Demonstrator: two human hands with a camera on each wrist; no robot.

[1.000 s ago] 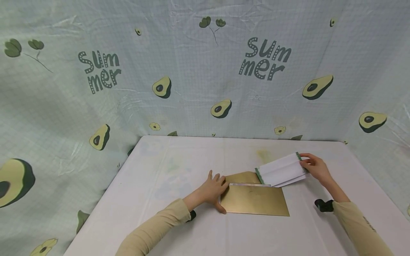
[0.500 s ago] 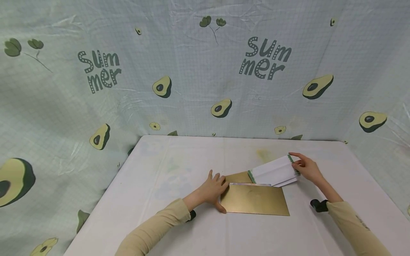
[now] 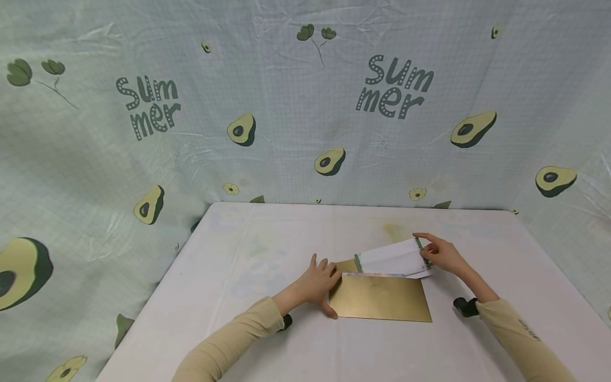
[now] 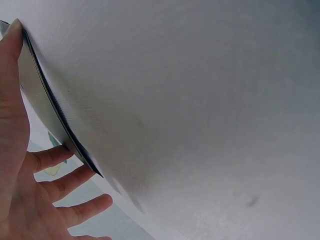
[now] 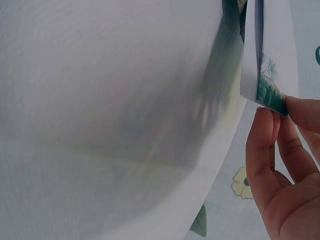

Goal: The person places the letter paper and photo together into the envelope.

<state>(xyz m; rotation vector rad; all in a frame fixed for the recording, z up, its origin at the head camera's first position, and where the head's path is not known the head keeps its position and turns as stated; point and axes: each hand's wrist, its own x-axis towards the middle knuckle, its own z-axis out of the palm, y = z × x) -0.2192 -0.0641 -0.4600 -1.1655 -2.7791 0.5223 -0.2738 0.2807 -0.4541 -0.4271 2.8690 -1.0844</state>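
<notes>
A gold envelope (image 3: 382, 298) lies on the table with its opening along the far side. My left hand (image 3: 317, 284) rests on the envelope's left end, fingers spread, thumb near the front corner. In the left wrist view, the thumb and two fingertips touch the envelope's edge (image 4: 46, 107). A folded white paper with green-patterned ends (image 3: 389, 257) slants partly behind the envelope's front panel, its lower part hidden. My right hand (image 3: 445, 255) pinches the paper's right end between thumb and fingers; the right wrist view shows this grip on the green corner (image 5: 271, 95).
The white table (image 3: 258, 239) runs back to a pale curtain (image 3: 286, 106) printed with avocados and lettering. Dark wrist-worn devices sit by both cuffs, the right one (image 3: 465, 306) sticking out over the table.
My right hand has moved left and slightly down, sliding the folded paper left along the envelope's opening, so less paper sticks out at the right. The left hand and the envelope stay in place.
</notes>
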